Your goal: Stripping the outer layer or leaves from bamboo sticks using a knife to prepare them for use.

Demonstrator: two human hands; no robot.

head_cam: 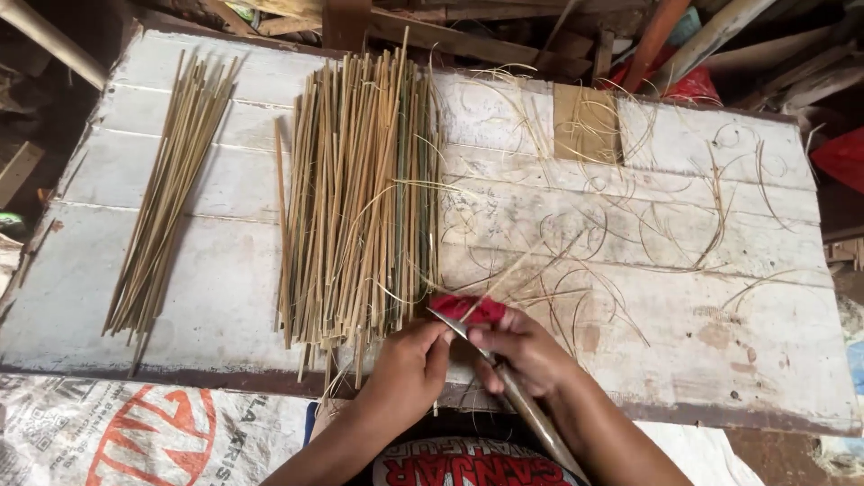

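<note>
My right hand [522, 346] grips a knife [468, 337] with a long wooden handle that runs back past my wrist; its blade points up-left. A red cloth strip [468, 308] wraps one of its fingers. My left hand [409, 364] pinches a thin bamboo strip [513, 270] right against the blade, and the strip slants up to the right over the board. Both hands sit at the near edge of a worn white wooden board [225, 297]. A large pile of bamboo sticks [360, 198] lies just left of my hands. A smaller bundle of sticks [171, 189] lies at the board's left.
Curly bamboo shavings [666, 225] litter the right half of the board. A small brown wooden block [585, 121] sits near the far edge. Scrap wood and red items crowd behind the board. A printed white sack [135, 432] lies below the near edge, left.
</note>
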